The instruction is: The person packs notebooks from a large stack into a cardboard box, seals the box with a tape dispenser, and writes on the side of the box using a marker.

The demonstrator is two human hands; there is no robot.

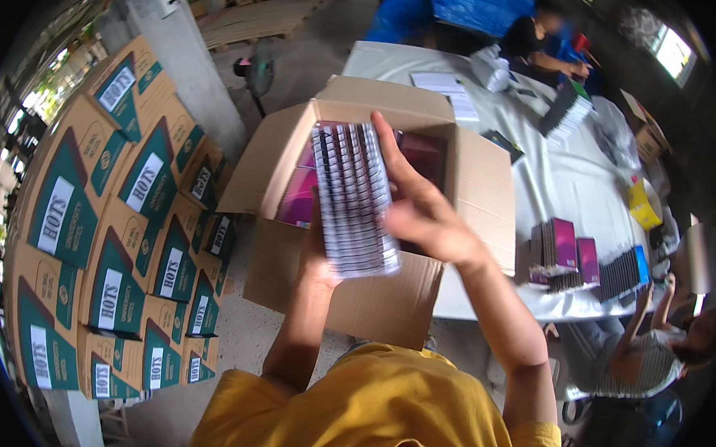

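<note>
A stack of spiral-bound notebooks (353,199) is in front of me, its rows of binding rings turned up and its lower end smeared by motion. My left hand (321,252) grips it from the left and below, most of the fingers hidden behind it. Along its right edge lies my right hand (431,215), fingers stretched out, thumb apart and blurred. Beneath the stack is an opened cardboard box (354,300), flaps folded outward. Purple-covered notebooks (299,196) show inside the box.
Printed cartons (142,253) are piled at left, near a pillar (180,60) and fan (259,71). On the white-covered table (391,59) at right stand purple notebooks (563,246), blue ones (624,274) and another stack (566,113). Two people (525,42) work around it.
</note>
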